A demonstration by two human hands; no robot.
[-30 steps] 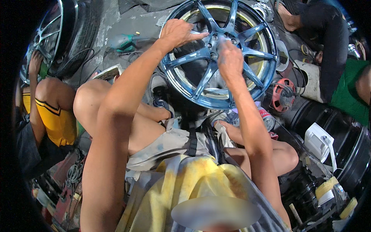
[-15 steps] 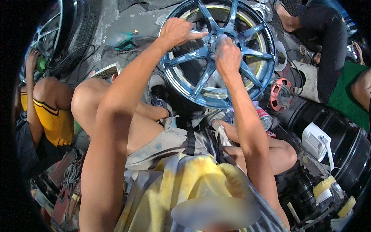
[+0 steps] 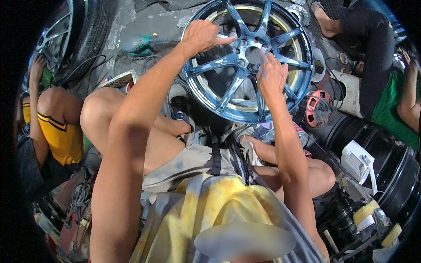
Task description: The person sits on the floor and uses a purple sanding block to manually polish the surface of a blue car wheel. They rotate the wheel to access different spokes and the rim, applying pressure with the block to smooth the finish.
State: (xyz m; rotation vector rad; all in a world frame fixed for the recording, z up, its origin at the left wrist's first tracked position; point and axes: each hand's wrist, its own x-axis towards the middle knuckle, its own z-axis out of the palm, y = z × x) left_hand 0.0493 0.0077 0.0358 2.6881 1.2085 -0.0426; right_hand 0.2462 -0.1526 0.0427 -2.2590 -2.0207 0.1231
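A blue, glossy multi-spoke car wheel rim [image 3: 217, 64] without a tyre stands in front of my legs, its face toward me. My left hand [image 3: 201, 36] grips its upper left edge, fingers wrapped over the lip and thumb stretched toward the hub. At the lower right of the centre bore, my right hand [image 3: 272, 75] has its index fingertip pressed on the hub while the other fingers curl in. Whether anything thin sits under those fingertips is hidden. Around the bore, the bolt holes and whitish hub face are visible.
A green power tool [image 3: 139, 44] with a cord lies left of the rim. At right are a red slotted plastic piece [image 3: 318, 108], black glossy wheel barrels [image 3: 351, 131] and a white box-like device [image 3: 357, 161]. Co-workers sit on both sides, the left one at a tyred wheel [image 3: 94, 39].
My right hand has moved right and slightly down from the hub's centre, uncovering the bore. My left hand keeps its place on the rim's edge.
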